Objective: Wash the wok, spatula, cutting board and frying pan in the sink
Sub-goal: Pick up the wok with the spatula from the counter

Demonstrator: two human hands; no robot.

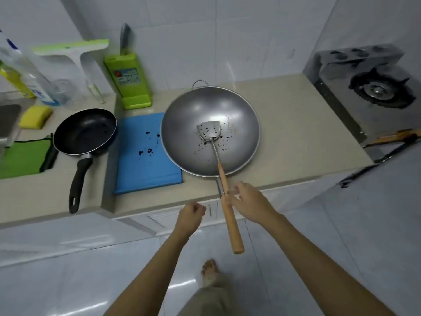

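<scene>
Right hand (247,202) is open, fingers touching the wok (210,128) handle; left hand (191,212) is curled, empty. Spatula (211,137) lies inside the wok on the table (296,137). Washing seems unstarted; next: grip firmly, carry to the sink (9,119).

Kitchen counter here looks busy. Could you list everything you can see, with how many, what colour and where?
wok: one, grey steel, speckled, on counter centre
spatula: one, steel blade lying in wok, wooden handle past the counter edge
cutting board: one, blue, dark spots, left of wok
frying pan: one, black, left of board
sponge: one, yellow, behind pan
cloth: one, green, far left
sink: one, steel, left edge
knife block: one, green, knife inside, by wall
squeegee: one, white and green, by wall
bottles: two, clear and yellow, back left
gas burner: one, black, right
left hand: loosely closed, empty
right hand: at spatula handle
foot: one, bare, on floor
</scene>
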